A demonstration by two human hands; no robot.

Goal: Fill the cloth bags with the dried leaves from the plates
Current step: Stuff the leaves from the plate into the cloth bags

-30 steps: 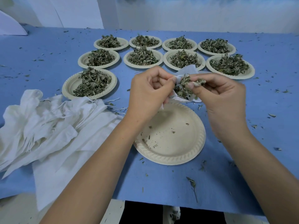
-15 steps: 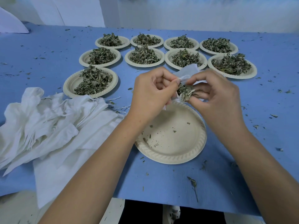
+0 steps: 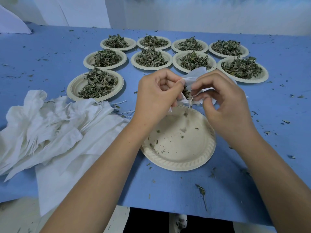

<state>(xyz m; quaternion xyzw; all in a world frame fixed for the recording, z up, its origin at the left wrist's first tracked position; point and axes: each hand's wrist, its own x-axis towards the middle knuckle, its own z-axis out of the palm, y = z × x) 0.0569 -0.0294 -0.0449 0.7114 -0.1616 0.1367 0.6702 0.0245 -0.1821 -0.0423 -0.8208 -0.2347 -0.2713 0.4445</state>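
Observation:
A small white cloth bag (image 3: 196, 76) hangs between my two hands above a near-empty paper plate (image 3: 178, 158). My left hand (image 3: 156, 96) pinches the bag's mouth at its left edge. My right hand (image 3: 223, 100) has its thumb and forefinger at the mouth's right edge, pressing dried leaves (image 3: 187, 92) into the opening. Most of the bag's body is hidden behind my fingers. Only crumbs lie on the plate below.
Several paper plates heaped with dried leaves stand in rows behind, the nearest at left (image 3: 95, 84) and at right (image 3: 242, 69). A pile of white cloth bags (image 3: 50, 125) lies at my left. Leaf bits litter the blue table cover (image 3: 277, 115).
The clump of leaves my right hand held beside the bag has gone down into its mouth. Both hands have closed in together and a few crumbs have dropped on the plate.

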